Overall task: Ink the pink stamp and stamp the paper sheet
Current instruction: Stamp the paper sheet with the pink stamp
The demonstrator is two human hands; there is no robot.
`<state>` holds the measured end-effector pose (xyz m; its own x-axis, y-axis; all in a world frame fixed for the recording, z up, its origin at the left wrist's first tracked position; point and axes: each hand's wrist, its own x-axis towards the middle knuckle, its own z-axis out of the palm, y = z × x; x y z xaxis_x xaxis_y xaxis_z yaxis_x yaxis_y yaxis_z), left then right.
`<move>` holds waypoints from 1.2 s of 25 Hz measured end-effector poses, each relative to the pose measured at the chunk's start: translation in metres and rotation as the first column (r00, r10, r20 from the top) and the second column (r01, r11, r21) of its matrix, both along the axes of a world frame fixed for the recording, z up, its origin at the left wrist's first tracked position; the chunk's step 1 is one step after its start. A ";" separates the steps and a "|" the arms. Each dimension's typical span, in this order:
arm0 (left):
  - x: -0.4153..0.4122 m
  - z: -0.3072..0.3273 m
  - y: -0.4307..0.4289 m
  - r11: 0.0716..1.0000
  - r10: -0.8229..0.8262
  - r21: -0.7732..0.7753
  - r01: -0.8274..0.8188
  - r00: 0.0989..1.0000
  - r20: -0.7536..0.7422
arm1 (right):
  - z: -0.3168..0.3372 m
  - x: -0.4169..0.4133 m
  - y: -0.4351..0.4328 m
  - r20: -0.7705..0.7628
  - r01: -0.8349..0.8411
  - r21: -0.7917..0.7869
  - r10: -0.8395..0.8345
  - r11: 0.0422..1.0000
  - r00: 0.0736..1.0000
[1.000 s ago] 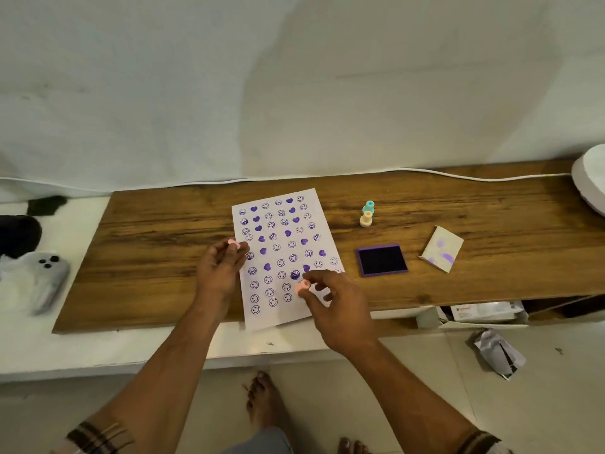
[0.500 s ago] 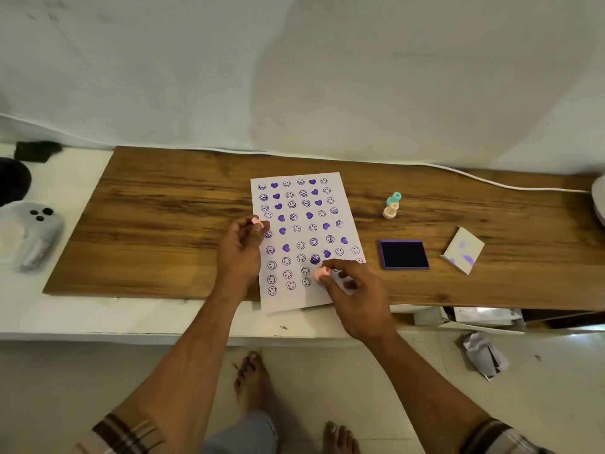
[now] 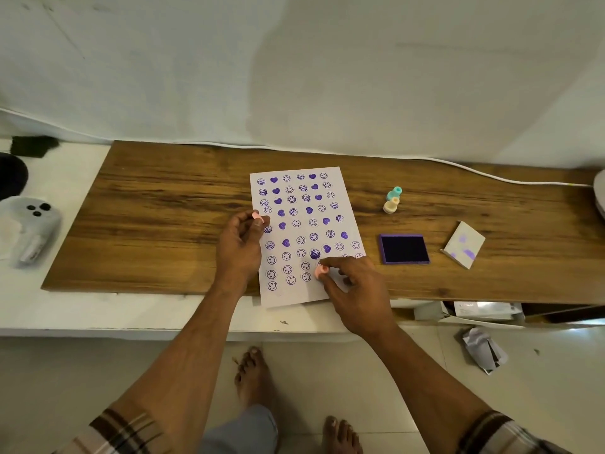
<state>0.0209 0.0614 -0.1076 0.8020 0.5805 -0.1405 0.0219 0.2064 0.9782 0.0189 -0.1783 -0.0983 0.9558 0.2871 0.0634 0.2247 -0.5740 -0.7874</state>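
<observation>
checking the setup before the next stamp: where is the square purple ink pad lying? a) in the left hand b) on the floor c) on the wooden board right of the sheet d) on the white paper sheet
c: the square purple ink pad lies on the wooden board, right of the white paper sheet.

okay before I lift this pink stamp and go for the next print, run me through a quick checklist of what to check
1. Pink stamp gripped in right hand: ok, pinched at the fingertips.
2. Stamp on the paper sheet: ok, it sits in the lower right part; whether it presses flat, cannot tell.
3. Sheet steadied: ok, left hand rests at its left edge, holding a second small pink piece.
4. Ink pad open and unobstructed: ok, lid off, right of the sheet.
5. Blank space left: ok, bottom of the sheet is unstamped.
6. Fresh print clean: cannot tell, stamp covers it.
</observation>
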 end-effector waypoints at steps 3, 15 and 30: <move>0.001 -0.002 0.000 1.000 0.003 0.014 -0.003 1.000 -0.009 | -0.001 0.000 0.002 0.061 -0.021 -0.054 0.024 0.998 0.998; -0.003 0.001 -0.002 0.988 -0.020 0.150 0.030 0.997 -0.070 | 0.003 -0.001 0.005 0.235 -0.014 -0.171 0.055 0.985 0.971; -0.004 0.040 -0.033 0.959 -0.028 0.281 0.031 1.000 -0.014 | 0.078 0.009 -0.001 -0.579 0.696 0.577 -0.388 0.427 0.717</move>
